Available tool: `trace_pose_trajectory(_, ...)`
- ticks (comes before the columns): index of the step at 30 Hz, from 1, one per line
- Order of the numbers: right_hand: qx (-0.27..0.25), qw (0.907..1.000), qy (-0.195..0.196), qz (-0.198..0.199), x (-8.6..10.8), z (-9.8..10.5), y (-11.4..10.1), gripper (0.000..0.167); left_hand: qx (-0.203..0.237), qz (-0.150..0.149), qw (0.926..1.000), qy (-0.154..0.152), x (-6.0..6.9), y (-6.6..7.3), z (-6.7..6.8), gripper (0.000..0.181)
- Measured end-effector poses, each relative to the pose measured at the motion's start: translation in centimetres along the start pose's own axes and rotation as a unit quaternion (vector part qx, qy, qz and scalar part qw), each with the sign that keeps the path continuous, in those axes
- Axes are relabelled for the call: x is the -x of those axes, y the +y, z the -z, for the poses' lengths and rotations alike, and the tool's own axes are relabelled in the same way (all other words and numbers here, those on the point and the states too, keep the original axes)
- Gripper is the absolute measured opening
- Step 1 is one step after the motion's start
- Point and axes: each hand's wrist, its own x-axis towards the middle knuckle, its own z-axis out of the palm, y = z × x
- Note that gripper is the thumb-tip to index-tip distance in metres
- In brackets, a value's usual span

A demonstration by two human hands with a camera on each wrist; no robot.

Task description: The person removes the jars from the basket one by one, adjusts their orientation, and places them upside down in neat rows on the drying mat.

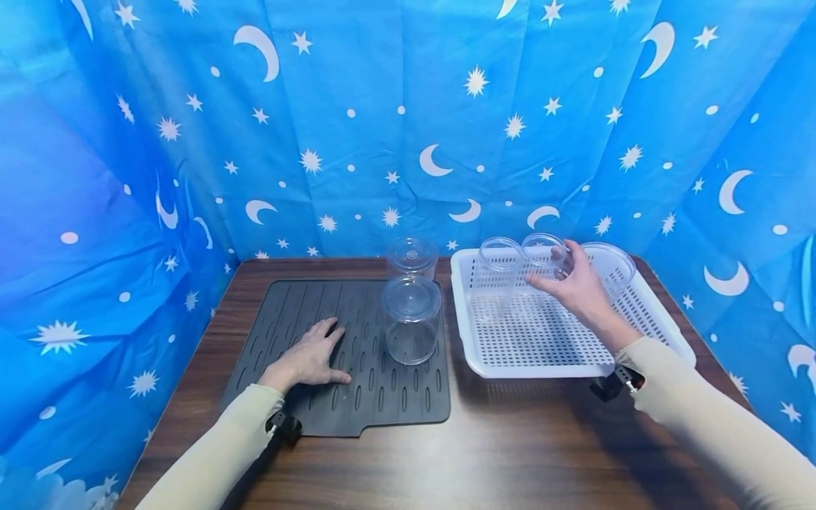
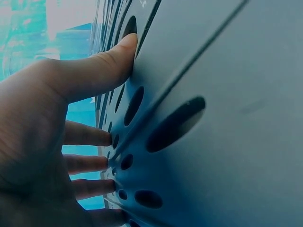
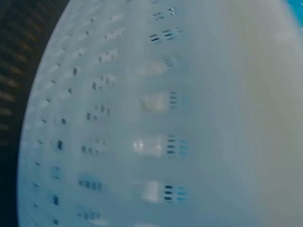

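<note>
On the left, my left hand [image 1: 310,360] is released, its spread fingers touching a dark mat [image 1: 382,409] and holding nothing. Near the mat's right edge stand a far jar [image 1: 411,256] and a near jar [image 1: 412,343], both clear; they overlap in view, so I cannot tell whether they touch. Rightward is a white basket [image 1: 461,304], with a clear left jar [image 1: 500,256] at its far side. Just beside it, my right hand [image 1: 579,287] grasps a clear middle jar [image 1: 543,249] by its upper part, between thumb and fingers; its base is unclear. Farther right sits a wide container [image 1: 615,268]. I'd pinch evenly and stay upright, since tilting could knock neighbours.
</note>
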Motion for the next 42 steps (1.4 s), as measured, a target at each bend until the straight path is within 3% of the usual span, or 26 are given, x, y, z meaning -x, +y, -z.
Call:
trace_pose_trajectory(14, 0.015, 0.9987, -0.012, -0.046, 0.3, -0.8, 1.8, 0.114, 0.007, -0.008, 0.9999, -0.002, -0.2, 0.3, -0.1, 0.1)
trace_pose_trajectory(26, 0.007, 0.9982, -0.013, -0.058, -0.2, -1.6, 2.1, 0.113, 0.003, -0.005, 1.0, -0.003, 0.2, 0.1, 0.0, 0.1)
trace_pose_trajectory(42, 0.013, 0.9982, 0.014, -0.058, -0.7, -1.7, 1.9, 0.1, 0.005, 0.005, 1.0, -0.004, 0.2, 0.1, 0.1, 0.101)
